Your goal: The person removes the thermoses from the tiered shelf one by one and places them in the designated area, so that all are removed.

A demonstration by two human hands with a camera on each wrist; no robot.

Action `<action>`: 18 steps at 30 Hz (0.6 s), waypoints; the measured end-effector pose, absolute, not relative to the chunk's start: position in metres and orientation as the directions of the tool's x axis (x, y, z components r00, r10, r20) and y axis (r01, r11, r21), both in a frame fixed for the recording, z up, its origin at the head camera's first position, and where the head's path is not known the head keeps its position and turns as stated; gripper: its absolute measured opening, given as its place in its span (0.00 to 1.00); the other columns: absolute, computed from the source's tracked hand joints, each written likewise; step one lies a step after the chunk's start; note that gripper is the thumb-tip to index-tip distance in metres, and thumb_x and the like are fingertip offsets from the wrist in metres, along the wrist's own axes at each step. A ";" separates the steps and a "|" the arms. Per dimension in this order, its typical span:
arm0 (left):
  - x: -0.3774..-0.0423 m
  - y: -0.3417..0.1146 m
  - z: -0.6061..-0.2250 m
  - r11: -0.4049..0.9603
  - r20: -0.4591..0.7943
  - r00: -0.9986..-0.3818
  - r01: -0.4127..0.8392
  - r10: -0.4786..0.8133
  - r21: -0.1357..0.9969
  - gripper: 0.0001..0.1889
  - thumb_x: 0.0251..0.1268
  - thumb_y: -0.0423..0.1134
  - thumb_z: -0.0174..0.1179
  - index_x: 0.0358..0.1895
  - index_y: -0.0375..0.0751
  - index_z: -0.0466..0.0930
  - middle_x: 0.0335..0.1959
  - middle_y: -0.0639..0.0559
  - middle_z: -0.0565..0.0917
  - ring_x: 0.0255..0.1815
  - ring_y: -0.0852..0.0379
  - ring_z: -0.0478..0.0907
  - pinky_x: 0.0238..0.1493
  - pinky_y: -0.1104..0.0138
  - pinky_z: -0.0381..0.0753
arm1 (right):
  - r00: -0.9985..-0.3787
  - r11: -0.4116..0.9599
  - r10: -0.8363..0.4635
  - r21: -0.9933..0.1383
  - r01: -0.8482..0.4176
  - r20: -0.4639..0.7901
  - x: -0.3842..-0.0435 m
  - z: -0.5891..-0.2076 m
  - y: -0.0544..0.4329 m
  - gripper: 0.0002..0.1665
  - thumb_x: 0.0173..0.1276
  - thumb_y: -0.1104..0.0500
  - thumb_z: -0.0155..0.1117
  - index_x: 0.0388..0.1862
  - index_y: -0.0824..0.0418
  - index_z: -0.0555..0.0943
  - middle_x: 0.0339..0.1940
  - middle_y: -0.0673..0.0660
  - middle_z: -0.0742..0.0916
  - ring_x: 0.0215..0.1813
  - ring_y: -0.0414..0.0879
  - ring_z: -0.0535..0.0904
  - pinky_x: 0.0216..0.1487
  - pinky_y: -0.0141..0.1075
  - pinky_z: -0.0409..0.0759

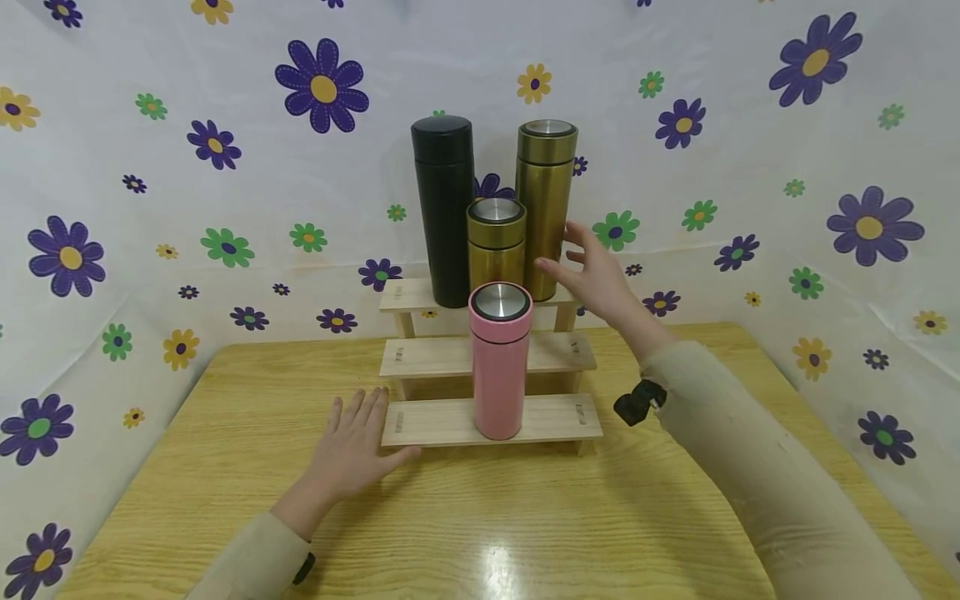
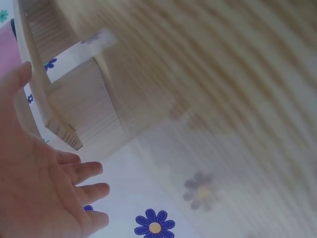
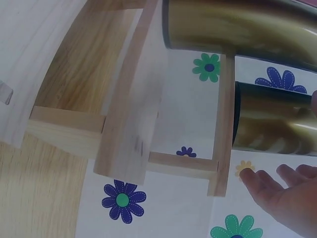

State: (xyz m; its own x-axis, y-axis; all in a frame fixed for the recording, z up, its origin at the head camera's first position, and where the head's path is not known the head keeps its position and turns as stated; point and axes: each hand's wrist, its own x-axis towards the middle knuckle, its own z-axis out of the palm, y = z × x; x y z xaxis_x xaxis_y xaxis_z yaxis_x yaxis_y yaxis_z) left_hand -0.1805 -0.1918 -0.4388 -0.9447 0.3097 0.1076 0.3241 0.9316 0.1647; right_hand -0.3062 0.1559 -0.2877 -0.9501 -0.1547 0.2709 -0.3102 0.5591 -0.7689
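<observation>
A three-step wooden stand [image 1: 435, 421] holds several thermos flasks. On its top step stand a tall black flask [image 1: 447, 225] and a tall gold flask [image 1: 546, 196]. In front of them is a shorter gold flask [image 1: 497, 258], its base hidden behind the pink flask [image 1: 499, 383] on the lowest step. My right hand [image 1: 597, 277] is at the right side of the tall gold flask, thumb toward the front and fingers behind; the right wrist view shows the fingers [image 3: 257, 186] apart from its wall. With fingers spread, my left hand [image 1: 352, 450] lies at the left end of the lowest step.
The stand sits toward the back of a wood-grain table [image 1: 480, 517]. Behind and beside the table hangs a white flower-print cloth [image 1: 255, 167]. A black device [image 1: 640, 402] is strapped at the right wrist.
</observation>
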 end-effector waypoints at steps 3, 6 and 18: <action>-0.181 -0.191 -0.441 0.930 0.107 -0.942 0.331 0.318 0.156 0.55 0.59 0.74 0.45 0.73 0.27 0.50 0.73 0.34 0.55 0.73 0.35 0.48 0.72 0.43 0.37 | -0.951 0.552 -0.156 -0.775 -0.307 0.266 -0.308 -0.286 0.154 0.52 0.63 0.39 0.63 0.77 0.58 0.51 0.73 0.60 0.64 0.69 0.60 0.65 0.61 0.53 0.73; -0.182 -0.191 -0.444 0.927 0.107 -0.941 0.336 0.322 0.164 0.55 0.60 0.73 0.45 0.72 0.25 0.49 0.73 0.33 0.55 0.73 0.35 0.49 0.72 0.44 0.39 | -0.952 0.542 -0.161 -0.783 -0.306 0.260 -0.309 -0.285 0.152 0.51 0.63 0.39 0.64 0.76 0.58 0.52 0.73 0.61 0.65 0.69 0.60 0.65 0.61 0.52 0.72; -0.182 -0.189 -0.449 0.915 0.103 -0.940 0.340 0.325 0.215 0.53 0.63 0.69 0.47 0.72 0.24 0.46 0.73 0.31 0.52 0.73 0.35 0.49 0.74 0.50 0.41 | -0.956 0.512 -0.125 -0.807 -0.292 0.266 -0.313 -0.284 0.142 0.49 0.64 0.43 0.65 0.74 0.61 0.54 0.70 0.62 0.67 0.67 0.59 0.67 0.61 0.48 0.73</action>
State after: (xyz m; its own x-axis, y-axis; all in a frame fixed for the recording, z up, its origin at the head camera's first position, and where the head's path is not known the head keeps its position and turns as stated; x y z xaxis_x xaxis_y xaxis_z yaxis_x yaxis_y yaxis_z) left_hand -0.1819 -0.1891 -0.4491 -0.9400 0.3254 0.1026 0.3404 0.9154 0.2149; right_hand -0.3133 0.1422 -0.2845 -0.9557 -0.1254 0.2664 -0.2923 0.5124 -0.8075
